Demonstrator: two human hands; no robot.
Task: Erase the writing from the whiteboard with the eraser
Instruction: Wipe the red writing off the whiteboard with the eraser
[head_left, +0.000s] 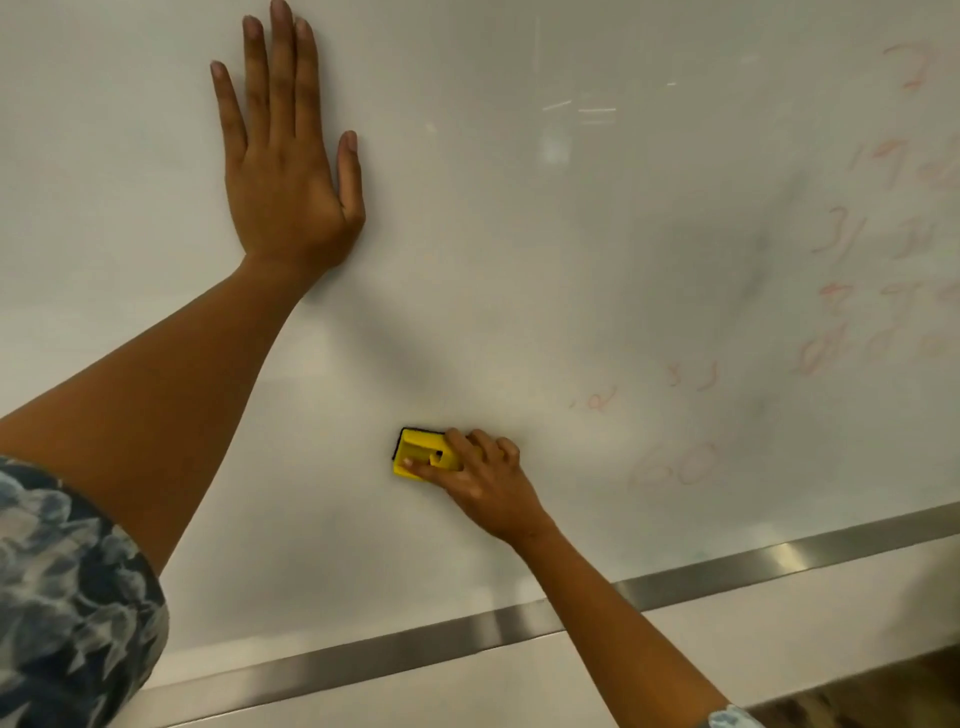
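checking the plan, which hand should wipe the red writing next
Right. The right hand grips the yellow eraser, with the faint red writing on its side; the left hand lies flat on the whiteboard, empty.

The left hand (283, 171) is spread flat, palm pressed forward, fingers straight and pointing up, thumb held out to the side, its bare forearm stretched long from a patterned short sleeve (67, 597). The right hand (478, 483) reaches lower, wrist bent, fingers curled in a closed grip, forearm extended.
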